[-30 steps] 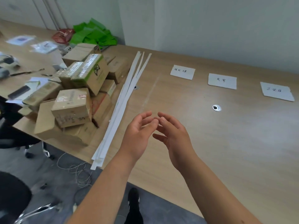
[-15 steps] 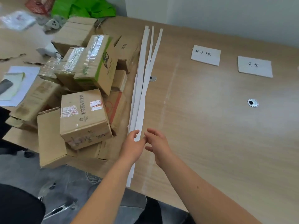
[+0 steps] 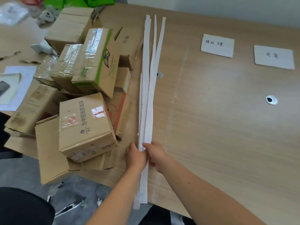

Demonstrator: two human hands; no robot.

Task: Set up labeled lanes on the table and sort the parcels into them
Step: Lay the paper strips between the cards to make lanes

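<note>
Several long white paper strips lie in a bundle along the wooden table, running from the far side to past the near edge. My left hand and my right hand hold the bundle near its near end, one on each side, fingers curled onto the strips. A pile of cardboard parcels sits just left of the strips. Two white label cards with handwriting, the nearer-left card and the right card, lie at the far right of the table.
A round cable hole is set in the table at the right, another beside the strips. Papers lie at the left, green bags at the back. A chair base and grey floor show below the table edge.
My hands went from hovering over the table to the near end of the strips and took hold of them. The view shifted left and down toward the parcels.
</note>
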